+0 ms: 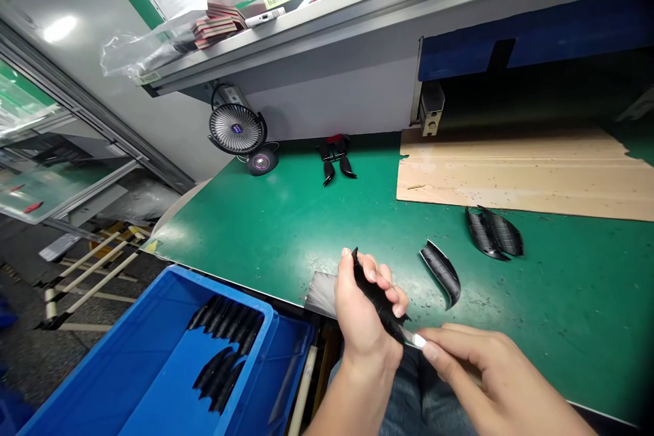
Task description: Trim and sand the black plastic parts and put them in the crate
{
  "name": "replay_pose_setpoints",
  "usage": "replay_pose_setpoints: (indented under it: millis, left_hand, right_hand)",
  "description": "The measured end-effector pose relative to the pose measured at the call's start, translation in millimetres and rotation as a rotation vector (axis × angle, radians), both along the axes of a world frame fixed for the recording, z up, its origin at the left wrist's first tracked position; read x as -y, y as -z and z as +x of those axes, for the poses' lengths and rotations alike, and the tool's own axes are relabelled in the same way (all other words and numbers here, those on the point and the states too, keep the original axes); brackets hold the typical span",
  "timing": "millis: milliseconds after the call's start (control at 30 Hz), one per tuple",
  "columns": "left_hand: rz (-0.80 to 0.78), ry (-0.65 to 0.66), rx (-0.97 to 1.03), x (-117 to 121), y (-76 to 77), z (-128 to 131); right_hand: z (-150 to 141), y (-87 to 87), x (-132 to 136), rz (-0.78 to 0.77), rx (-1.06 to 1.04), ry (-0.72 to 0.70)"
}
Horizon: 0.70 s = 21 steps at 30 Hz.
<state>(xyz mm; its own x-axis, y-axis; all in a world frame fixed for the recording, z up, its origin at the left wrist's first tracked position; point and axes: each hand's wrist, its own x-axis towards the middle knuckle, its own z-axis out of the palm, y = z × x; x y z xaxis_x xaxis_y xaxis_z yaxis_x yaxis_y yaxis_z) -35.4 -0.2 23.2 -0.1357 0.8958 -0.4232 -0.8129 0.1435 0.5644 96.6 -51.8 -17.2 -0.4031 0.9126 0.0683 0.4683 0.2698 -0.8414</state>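
My left hand (365,306) is wrapped round a curved black plastic part (377,296), holding it tilted over the table's front edge. My right hand (475,361) pinches a small knife (411,338), its shiny blade meeting the lower end of that part; the handle is mostly hidden in the fingers. Just right of my left hand, a curved black shell (442,274) lies on the green table (286,231). Two more black shells (493,233) lie side by side farther right. Under my left hand, a grey metal plate (321,293) sits at the table edge.
A blue bin (174,347) at the lower left contains several black parts (225,323). A small fan (238,129) stands at the back, near some black pieces with a red one (335,150). Cardboard (511,174) covers the back right. Overhead runs a shelf (306,34).
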Motion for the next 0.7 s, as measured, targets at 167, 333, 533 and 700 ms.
replay_pose_setpoints:
  millis: [167,333,533,700]
  left_hand:
    - [0.005,-0.009,-0.022,1,1.9,0]
    - [0.008,-0.021,-0.043,0,2.5,1]
    - [-0.015,-0.037,-0.033,-2,3.6,-1]
    - [-0.099,-0.091,0.074,-9,1.2,-8]
  right_hand:
    - [-2,4.8,3,0.005,0.055,0.019]
    - [-5,7.1,6,0.01,0.135,0.051]
    - [-8,15.9,12,0.234,0.276,0.134]
    - [-9,21.4,28,0.59,0.315,0.275]
